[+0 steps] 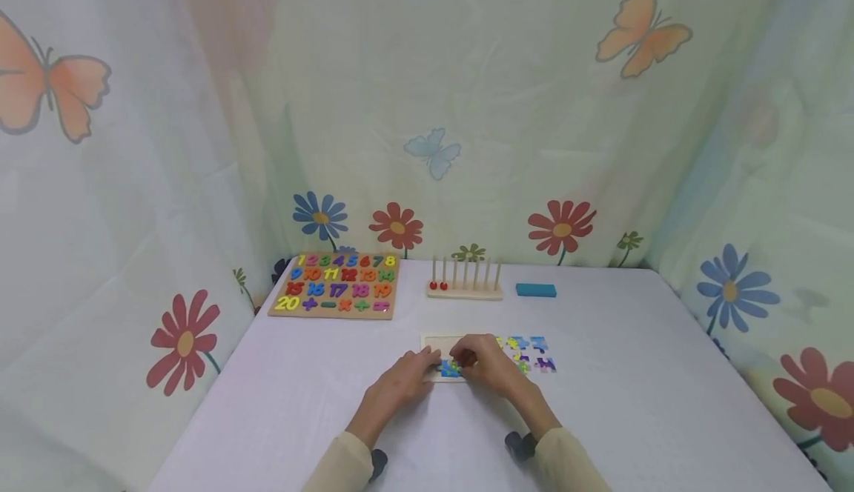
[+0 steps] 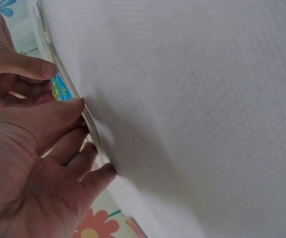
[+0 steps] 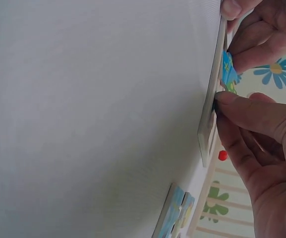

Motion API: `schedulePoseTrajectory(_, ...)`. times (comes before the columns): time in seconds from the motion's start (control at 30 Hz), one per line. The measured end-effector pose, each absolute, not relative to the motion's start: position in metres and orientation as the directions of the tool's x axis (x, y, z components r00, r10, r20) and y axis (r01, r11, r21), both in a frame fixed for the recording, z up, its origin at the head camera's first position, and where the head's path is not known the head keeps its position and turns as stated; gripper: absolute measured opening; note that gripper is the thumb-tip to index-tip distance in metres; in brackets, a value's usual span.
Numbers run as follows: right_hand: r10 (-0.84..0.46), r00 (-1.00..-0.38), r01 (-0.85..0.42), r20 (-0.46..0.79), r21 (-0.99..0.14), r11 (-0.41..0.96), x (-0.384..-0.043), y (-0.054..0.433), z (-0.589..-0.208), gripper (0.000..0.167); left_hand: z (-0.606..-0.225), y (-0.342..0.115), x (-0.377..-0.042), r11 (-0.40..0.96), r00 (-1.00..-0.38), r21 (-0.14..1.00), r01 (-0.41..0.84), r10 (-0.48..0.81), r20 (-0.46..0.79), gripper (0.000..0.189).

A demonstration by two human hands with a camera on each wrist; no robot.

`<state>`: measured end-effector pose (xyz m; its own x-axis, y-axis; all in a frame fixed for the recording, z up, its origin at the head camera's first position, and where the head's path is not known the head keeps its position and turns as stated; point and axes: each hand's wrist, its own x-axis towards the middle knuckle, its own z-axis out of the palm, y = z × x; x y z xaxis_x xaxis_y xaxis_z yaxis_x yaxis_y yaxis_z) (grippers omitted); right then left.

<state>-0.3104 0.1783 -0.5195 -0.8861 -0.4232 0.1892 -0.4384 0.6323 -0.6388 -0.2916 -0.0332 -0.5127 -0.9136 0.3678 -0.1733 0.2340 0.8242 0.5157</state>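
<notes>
A shallow wooden puzzle tray lies on the table, with joined blue and green jigsaw pieces along its near side. My left hand holds the tray's left end, thumb at the near edge, as the left wrist view shows. Over the tray's middle, my right hand pinches a small puzzle piece between thumb and fingertips. Only a dark sliver of that piece shows in the right wrist view; its picture is hidden. The blue piece lies between the two hands.
Several loose puzzle pieces lie right of the tray. Behind stand a number board, a wooden peg rack with red beads, and a teal block. Patterned curtains surround the white table.
</notes>
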Motion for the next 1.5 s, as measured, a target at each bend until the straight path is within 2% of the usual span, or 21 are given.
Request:
schedulePoseTrajectory(0.2,-0.438,-0.876,-0.461,0.202,-0.620,0.635,-0.311,0.182,-0.521,0.027,-0.512,-0.032,-0.291,0.820,-0.912,0.521,0.238,0.373,-0.171,0.056)
schedulePoseTrajectory(0.43,-0.486,-0.814,-0.572,0.319,-0.588,0.572,-0.310,0.187,-0.522,0.026,-0.512,-0.032,-0.290,0.826,-0.910,0.493,0.272,0.387,-0.147,0.055)
schedulePoseTrajectory(0.67,-0.436,-0.847,-0.526,0.305,-0.595,0.607,-0.308,0.192,-0.516,0.027,-0.512,-0.031,-0.289,0.826,-0.907,0.484,0.289,0.398,-0.137,0.054)
schedulePoseTrajectory(0.97,-0.413,-0.838,-0.545,0.358,-0.595,0.590,-0.305,0.206,-0.505,0.029,-0.512,-0.028,-0.291,0.822,-0.896,0.475,0.315,0.422,-0.136,0.053)
schedulePoseTrajectory(1.27,-0.367,-0.837,-0.547,0.406,-0.610,0.574,-0.295,0.227,-0.485,0.031,-0.513,-0.016,-0.289,0.874,-0.869,0.285,0.393,0.455,-0.195,0.067)
schedulePoseTrajectory(1.5,-0.347,-0.866,-0.500,0.360,-0.625,0.600,-0.286,0.244,-0.478,0.029,-0.511,-0.013,-0.285,0.887,-0.880,0.263,0.379,0.434,-0.194,0.067)
